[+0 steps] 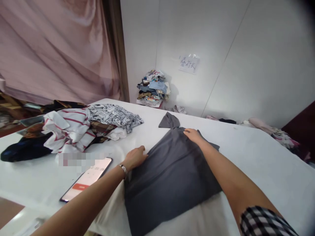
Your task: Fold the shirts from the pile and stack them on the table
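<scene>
A dark grey shirt [169, 177] lies spread in front of me, its lower part hanging over the near table edge. A smaller, lighter grey flap of cloth [169, 120] sticks out at its far end; I cannot tell whether it is a sleeve. My right hand [194, 136] has its fingers closed on the shirt's far end. At the shirt's left edge is my left hand [135, 157], thumb and index finger apart, the fingertips close to or touching the cloth. A bracelet circles the left wrist.
On the white table [258, 157], a phone [88, 180] lies left of my left forearm. Behind it is a heap of crumpled clothes [73, 126]. Stacked folded clothes [154, 87] stand beyond the far edge, below a handwritten sign [188, 64]. More clothes [273, 131] lie behind the table's right side.
</scene>
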`<state>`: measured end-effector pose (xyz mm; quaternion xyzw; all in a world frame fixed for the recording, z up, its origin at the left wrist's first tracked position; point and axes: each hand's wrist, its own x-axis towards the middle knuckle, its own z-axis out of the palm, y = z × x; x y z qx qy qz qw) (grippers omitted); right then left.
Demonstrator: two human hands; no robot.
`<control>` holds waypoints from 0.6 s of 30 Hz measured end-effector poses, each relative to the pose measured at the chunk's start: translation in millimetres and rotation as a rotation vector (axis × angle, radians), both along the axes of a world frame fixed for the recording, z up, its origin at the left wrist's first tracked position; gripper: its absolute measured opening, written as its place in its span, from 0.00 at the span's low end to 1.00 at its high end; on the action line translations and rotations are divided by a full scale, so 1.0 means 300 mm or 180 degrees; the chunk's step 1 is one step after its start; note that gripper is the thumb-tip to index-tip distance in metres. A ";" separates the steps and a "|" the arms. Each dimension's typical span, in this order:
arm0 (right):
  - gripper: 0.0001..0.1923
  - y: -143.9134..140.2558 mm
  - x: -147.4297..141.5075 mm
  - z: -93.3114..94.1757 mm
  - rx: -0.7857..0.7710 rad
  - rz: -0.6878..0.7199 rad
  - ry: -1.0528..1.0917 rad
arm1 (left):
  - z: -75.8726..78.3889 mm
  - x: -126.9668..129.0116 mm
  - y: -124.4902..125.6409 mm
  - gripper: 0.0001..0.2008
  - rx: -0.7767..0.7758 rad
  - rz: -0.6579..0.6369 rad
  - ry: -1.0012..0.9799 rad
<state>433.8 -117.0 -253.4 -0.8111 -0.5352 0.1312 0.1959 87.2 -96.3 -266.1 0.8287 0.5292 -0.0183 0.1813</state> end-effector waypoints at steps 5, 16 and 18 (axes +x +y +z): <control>0.33 0.238 -0.024 -0.064 -0.0397 -0.0271 -0.0138 | 0.019 -0.013 -0.004 0.04 -0.0525 -0.0244 -0.0259; 0.22 0.432 0.000 -0.035 0.0126 -0.0561 -0.0514 | 0.103 -0.061 0.378 0.07 -0.0066 0.0143 -0.0163; 0.24 0.419 0.003 -0.031 0.0210 -0.0633 -0.0499 | 0.102 -0.059 0.437 0.12 0.0170 0.0323 -0.0126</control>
